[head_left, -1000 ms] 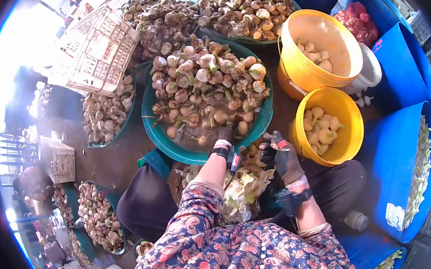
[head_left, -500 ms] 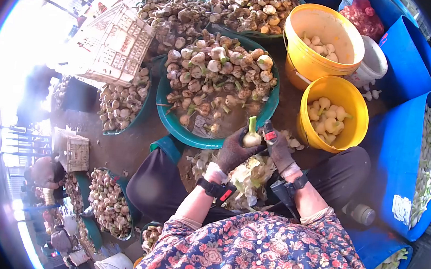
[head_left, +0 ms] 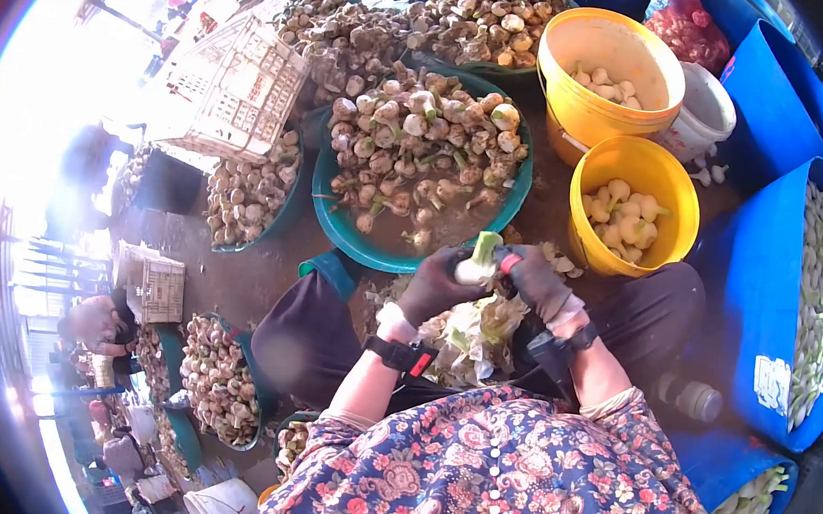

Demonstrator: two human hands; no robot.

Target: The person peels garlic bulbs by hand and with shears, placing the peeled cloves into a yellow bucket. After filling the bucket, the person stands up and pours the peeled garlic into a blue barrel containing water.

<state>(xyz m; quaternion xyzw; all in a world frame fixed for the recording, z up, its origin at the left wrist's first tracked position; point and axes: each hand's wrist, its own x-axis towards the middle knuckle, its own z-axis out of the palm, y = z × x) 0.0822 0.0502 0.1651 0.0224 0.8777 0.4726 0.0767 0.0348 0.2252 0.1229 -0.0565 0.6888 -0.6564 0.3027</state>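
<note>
Closest, a floral-patterned top spreads below the two forearms. Just beyond it, the left hand, dark-gloved, grips a pale bulb, its green stem pointing up and away. The right hand, also gloved, is curled beside the bulb, near a small red patch; whether it grips a tool I cannot tell. Beneath the hands lie pale peelings. Past them stands a green basin of soiled bulbs in murky water, with a yellow bucket of clean white bulbs to its right. Farther off, more bulbs fill another yellow bucket.
</note>
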